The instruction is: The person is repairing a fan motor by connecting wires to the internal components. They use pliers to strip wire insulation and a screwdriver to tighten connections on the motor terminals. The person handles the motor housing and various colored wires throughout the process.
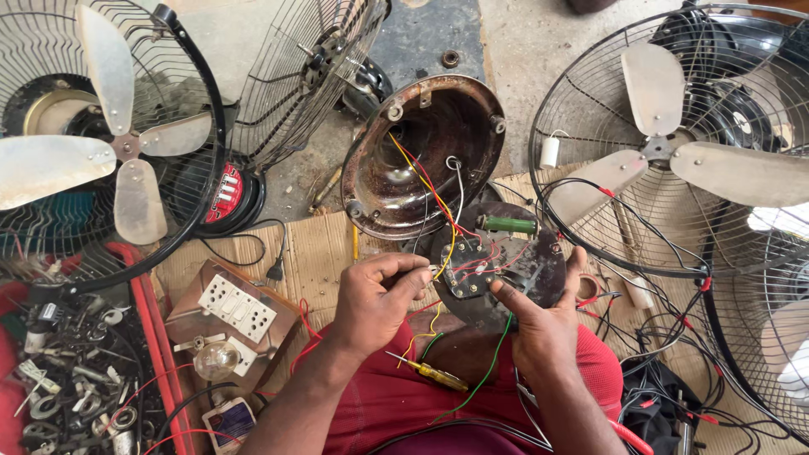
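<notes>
Head view — left hand [375, 295] pinching yellow wire [444, 253], right hand [539, 324] gripping switch plate [497, 270] (wired), rusty bowl-shaped housing [421, 152] behind.

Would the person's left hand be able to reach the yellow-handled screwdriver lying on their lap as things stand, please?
Probably yes, once it lets go. The left hand is pinching wires at the switch plate, so it is busy, but the yellow-handled screwdriver lies uncovered on the lap just below it, with only loose thin wires nearby.

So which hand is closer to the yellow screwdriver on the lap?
The left hand. It hovers just above the yellow screwdriver, while the right hand is farther off to its right, holding the dark round fan part.
</notes>
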